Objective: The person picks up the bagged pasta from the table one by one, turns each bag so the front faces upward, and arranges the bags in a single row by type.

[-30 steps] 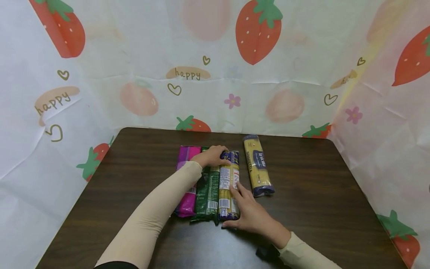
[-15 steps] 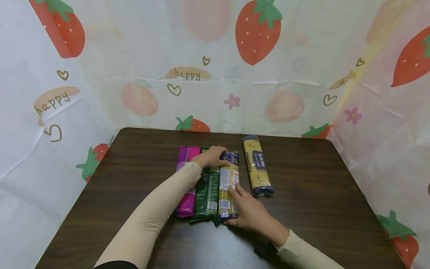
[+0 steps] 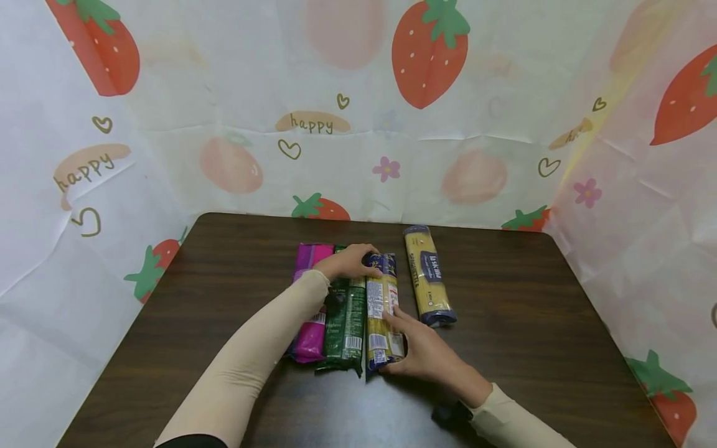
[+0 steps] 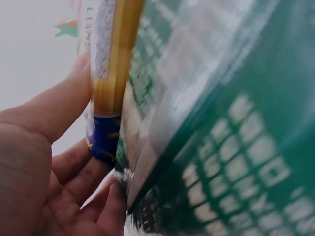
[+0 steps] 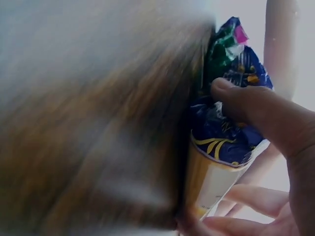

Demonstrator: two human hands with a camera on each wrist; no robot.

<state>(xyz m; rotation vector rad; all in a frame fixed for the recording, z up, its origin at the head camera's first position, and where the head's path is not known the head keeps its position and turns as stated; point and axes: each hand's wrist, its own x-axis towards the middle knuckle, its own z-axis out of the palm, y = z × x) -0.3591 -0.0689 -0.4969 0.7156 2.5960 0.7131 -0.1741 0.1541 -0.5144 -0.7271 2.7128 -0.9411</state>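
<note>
A blue-and-gold spaghetti pack lies lengthwise on the table between both hands. My left hand reaches across the neighbouring packs and holds its far end; in the left wrist view, thumb and fingers curl round the blue end of the pack. The near end is gripped by my right hand, thumb at the crumpled blue end and fingers along the right side. Immediately left lies a green spaghetti pack, partly under the left forearm. Beyond that is a pink-and-purple pack, partly covered by the sleeve.
Right of the hands, a yellow spaghetti pack with blue ends lies slightly slanted on the dark wooden table. A white strawberry-printed sheet stands behind the table and along both sides.
The near end of the blue-and-gold pack has swung slightly right with my right hand, leaving a narrow gap beside the green pack. My left hand stays almost in place.
</note>
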